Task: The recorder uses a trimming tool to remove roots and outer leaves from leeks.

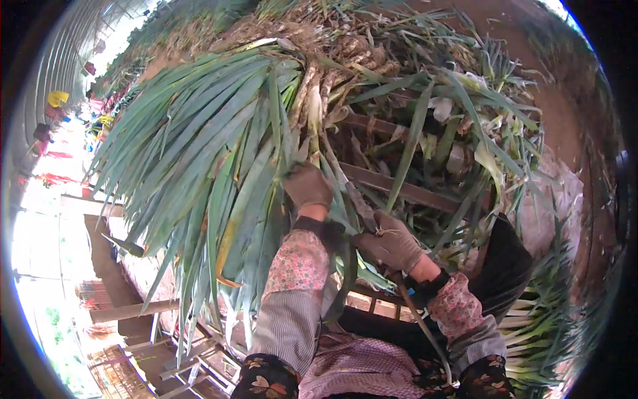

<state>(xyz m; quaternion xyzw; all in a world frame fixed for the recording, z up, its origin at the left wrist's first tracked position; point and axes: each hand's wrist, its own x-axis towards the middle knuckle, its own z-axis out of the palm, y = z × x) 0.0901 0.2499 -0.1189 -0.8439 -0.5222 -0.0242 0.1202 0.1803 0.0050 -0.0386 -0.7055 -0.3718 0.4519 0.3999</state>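
My left hand (308,187), in a brown work glove, is closed around the leaves of a leek beside a big heap of leeks (199,134). Their long green leaves fan out to the left, and their soiled, rooty ends lie at the top. Gloved as well, my right hand (391,242) grips the lower end of a dirt-covered leek stalk (359,202) that slants down from the heap. Below that hand a thin rod or hose (423,326) runs down towards my lap; what it is attached to is hidden.
A frame with brown bars (403,189) stands before me, with leaf scraps around it. Cleaned leeks with white stems (523,324) lie at the lower right. More leeks are piled at the top. Wooden crates (117,371) and a metal rack (199,364) stand at the lower left.
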